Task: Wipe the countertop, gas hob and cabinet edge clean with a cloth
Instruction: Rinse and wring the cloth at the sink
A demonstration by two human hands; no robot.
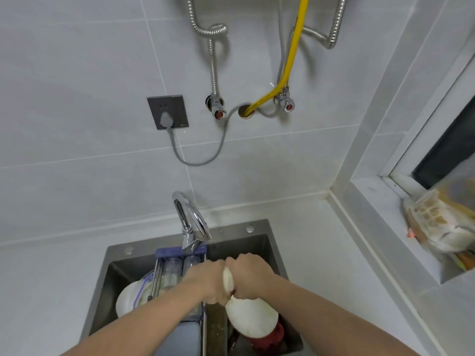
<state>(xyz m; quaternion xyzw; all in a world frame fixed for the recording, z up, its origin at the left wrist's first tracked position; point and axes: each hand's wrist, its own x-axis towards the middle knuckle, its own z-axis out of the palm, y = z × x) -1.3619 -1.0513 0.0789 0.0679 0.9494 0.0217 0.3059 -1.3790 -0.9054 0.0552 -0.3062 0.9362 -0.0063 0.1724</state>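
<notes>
Over the dark steel sink (272, 249), both my hands grip a twisted whitish cloth (228, 280) between them. My left hand (207, 281) holds its left side and my right hand (250, 274) its right side, knuckles close together. Only a narrow roll of cloth shows between the fists. The pale grey countertop (321, 242) surrounds the sink. No gas hob or cabinet edge is in view.
A chrome tap (190, 222) arches over the sink. In the basin sit a blue drying rack (180, 255) with glasses, a white bowl (127, 300), a white plate (253, 318) and a red item (271, 337). Bagged food (442, 222) lies on the window ledge at right.
</notes>
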